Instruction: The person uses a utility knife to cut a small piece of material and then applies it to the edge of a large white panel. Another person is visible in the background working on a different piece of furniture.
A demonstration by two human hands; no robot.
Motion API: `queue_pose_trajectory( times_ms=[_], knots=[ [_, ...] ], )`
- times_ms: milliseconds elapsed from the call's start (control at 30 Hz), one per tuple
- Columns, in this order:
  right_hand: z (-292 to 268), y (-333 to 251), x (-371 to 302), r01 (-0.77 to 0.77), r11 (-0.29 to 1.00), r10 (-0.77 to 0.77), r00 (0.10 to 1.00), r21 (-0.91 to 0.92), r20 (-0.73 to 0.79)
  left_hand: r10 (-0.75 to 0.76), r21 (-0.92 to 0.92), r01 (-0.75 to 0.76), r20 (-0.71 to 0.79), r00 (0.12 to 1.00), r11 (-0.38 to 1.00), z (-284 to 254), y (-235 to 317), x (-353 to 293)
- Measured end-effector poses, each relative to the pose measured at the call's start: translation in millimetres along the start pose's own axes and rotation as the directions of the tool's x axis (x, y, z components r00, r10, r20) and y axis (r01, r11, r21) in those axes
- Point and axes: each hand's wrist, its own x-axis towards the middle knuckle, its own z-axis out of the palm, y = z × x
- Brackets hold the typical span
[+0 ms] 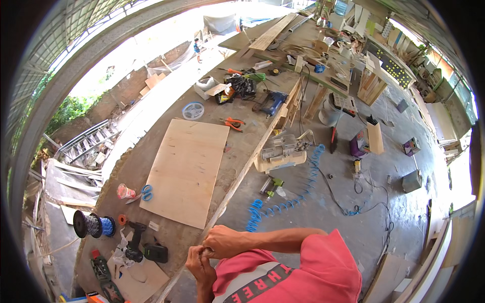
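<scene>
Bringing right hand [225, 242] and left hand [199, 263] together at the near edge of the desk [118, 174], fingers curled and touching; cannot tell whether something small is pinched between them. Nearest large item is a plain wood board [187, 169], lying flat on the desk, its closest corner by the near edge, just beyond the hands. Blue-handled scissors [146, 192] at the board's left edge, with a red and white cup [125, 192] beside them toward the desk's far edge. Two spools [93, 225], one blue, one dark, at that far edge. Cordless drill [134, 246] left of the hands, lying on its side, near a smaller board [151, 275] at the desk's near edge. Green and black tool [101, 267] farther left. Past the big board's top edge: a clear reel [193, 110]; orange pliers [233, 123] by its top right corner. Farther along the desk, a black plastic bag [242, 86], plus a blue power tool [273, 102] close to the near edge. On the floor [348, 242] beside the desk, an air compressor [282, 150] and a coiled blue hose [310, 184].
</scene>
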Motion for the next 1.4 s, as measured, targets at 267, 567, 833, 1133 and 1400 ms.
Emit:
queue_pose_trajectory(
  times_ms=[267,567,833,1133,1400],
  knots=[
    [2,10,1,0.096,0.995,-0.096,0.992,0.003,0.082,-0.346,-0.317,0.485,0.405,0.846,0.815,-16,-15,-11],
    [20,1,18,0.06,0.998,-0.066,0.947,0.028,0.314,-0.392,-0.092,0.39,-0.006,0.92,0.916,-8,2,-53],
    [71,-24,24,0.081,0.995,-0.098,0.89,0.057,0.445,-0.376,0.034,0.4,-0.277,0.884,0.916,-14,11,-105],
    [137,-78,-11,0.268,0.944,-0.328,0.827,0.194,0.457,-0.368,0.034,0.439,-0.489,0.791,0.898,-36,24,-208],
    [221,-178,-81,0.297,0.951,-0.283,0.726,0.086,0.627,-0.427,0.058,0.551,-0.566,0.705,0.833,-64,43,-343]
  ],
)
